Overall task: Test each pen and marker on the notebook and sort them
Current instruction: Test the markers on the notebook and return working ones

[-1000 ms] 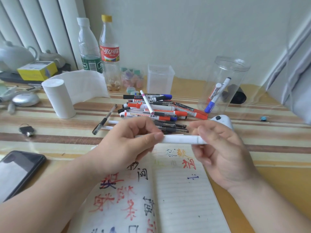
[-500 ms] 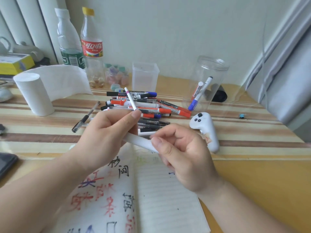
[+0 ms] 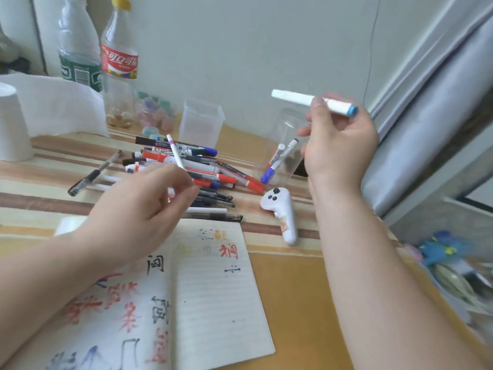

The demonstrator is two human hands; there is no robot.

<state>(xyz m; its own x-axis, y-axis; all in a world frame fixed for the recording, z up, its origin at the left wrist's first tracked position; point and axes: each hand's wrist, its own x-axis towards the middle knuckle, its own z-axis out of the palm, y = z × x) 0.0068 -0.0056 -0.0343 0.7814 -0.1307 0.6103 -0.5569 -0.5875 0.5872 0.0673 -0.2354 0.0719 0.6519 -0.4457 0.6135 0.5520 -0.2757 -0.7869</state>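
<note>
My right hand (image 3: 338, 145) holds a white marker with a blue end (image 3: 306, 100) up in the air, right above the clear round jar (image 3: 282, 129). Two markers (image 3: 277, 161) lean inside that jar. My left hand (image 3: 144, 209) hovers over the near edge of the pen pile (image 3: 186, 166), fingers loosely curled and holding nothing. A thin pink-tipped pen (image 3: 174, 150) sticks up from the pile just beyond it. The open notebook (image 3: 213, 289) lies in front of me, covered with red, black and blue test marks.
A clear square tub (image 3: 201, 124) stands behind the pile. Two plastic bottles (image 3: 117, 62) and a paper roll (image 3: 13, 124) are at the back left. A white controller (image 3: 282, 214) lies right of the notebook. A grey curtain (image 3: 426, 129) hangs at the right.
My right hand has lifted the white marker away from my left hand, up and to the right over the jar. My left hand has let go and dropped toward the pile.
</note>
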